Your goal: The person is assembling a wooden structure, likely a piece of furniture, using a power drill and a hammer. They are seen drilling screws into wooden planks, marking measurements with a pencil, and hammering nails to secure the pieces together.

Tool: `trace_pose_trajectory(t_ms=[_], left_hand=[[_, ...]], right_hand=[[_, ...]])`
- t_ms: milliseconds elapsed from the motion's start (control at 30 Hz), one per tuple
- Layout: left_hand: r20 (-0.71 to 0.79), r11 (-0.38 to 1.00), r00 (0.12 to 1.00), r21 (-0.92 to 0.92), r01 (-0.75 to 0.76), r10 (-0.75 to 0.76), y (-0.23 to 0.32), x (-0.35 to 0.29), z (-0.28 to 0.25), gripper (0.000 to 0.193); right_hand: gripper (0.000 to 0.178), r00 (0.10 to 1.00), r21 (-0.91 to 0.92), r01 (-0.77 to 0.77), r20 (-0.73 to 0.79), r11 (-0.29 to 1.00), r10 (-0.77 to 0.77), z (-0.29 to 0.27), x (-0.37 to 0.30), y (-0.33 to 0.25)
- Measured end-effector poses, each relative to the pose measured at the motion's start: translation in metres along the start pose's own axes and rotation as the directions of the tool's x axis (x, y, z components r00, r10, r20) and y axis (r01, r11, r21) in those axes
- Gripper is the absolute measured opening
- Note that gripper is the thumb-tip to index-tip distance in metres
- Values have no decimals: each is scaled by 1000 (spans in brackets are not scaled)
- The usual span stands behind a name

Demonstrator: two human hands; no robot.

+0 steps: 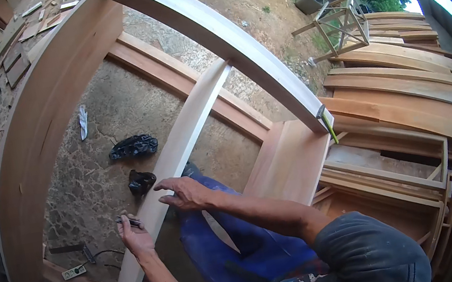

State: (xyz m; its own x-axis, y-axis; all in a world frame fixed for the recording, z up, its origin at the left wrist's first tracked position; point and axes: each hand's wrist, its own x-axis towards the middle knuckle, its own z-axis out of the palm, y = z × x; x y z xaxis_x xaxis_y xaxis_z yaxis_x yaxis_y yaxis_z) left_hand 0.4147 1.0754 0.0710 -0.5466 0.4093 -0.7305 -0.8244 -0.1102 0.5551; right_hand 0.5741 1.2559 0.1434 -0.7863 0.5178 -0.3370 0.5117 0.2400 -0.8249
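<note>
A large wooden cabinet frame (180,11) surrounds me, with a pale divider board (185,127) running across its inside. My left hand (136,236) is beside the lower part of that board, palm partly up, fingers closed. Between its thumb and fingertips sits a thin, dark, metallic-looking piece (127,221); its exact kind is too small to make out. My right hand (184,194) reaches over the divider, holding nothing, thumb and forefinger apart near the board's edge. A hammer (328,124) with a green handle hangs at the frame's right corner.
Black plastic bags (133,147) and a white scrap (83,123) lie on the concrete floor inside the frame. A power strip (73,272) is at lower left. Stacked planks (402,87) and wooden frames (387,174) line the right. Wood offcuts (15,62) lie at upper left.
</note>
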Motion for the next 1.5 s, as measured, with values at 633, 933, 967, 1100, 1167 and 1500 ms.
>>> trace_pose_trajectory(t_ms=[633,933,967,1100,1167,1500], left_hand=[[-72,975,994,-215,59,-76,-53,-217,-28,4],[-150,899,982,-404,-169,117,-67,-249,-24,19],[-150,903,979,-386,-187,139,-67,-253,-33,20],[-254,881,959,-415,-228,128,-51,-258,-61,22],[-316,852,937,-441,-282,147,-65,-274,-94,21],[-700,883,695,-211,-420,163,-97,-354,-293,24]], right_hand=[[52,637,-385,-621,-755,683,153,-312,-190,337],[48,888,-338,-263,-451,904,90,-252,-161,225],[48,911,-328,-226,-404,917,80,-241,-162,210],[48,968,-263,-78,-251,962,10,-190,-149,146],[48,994,-223,-5,-105,975,-19,-164,-144,119],[26,945,-306,272,264,913,-193,69,-71,-23]])
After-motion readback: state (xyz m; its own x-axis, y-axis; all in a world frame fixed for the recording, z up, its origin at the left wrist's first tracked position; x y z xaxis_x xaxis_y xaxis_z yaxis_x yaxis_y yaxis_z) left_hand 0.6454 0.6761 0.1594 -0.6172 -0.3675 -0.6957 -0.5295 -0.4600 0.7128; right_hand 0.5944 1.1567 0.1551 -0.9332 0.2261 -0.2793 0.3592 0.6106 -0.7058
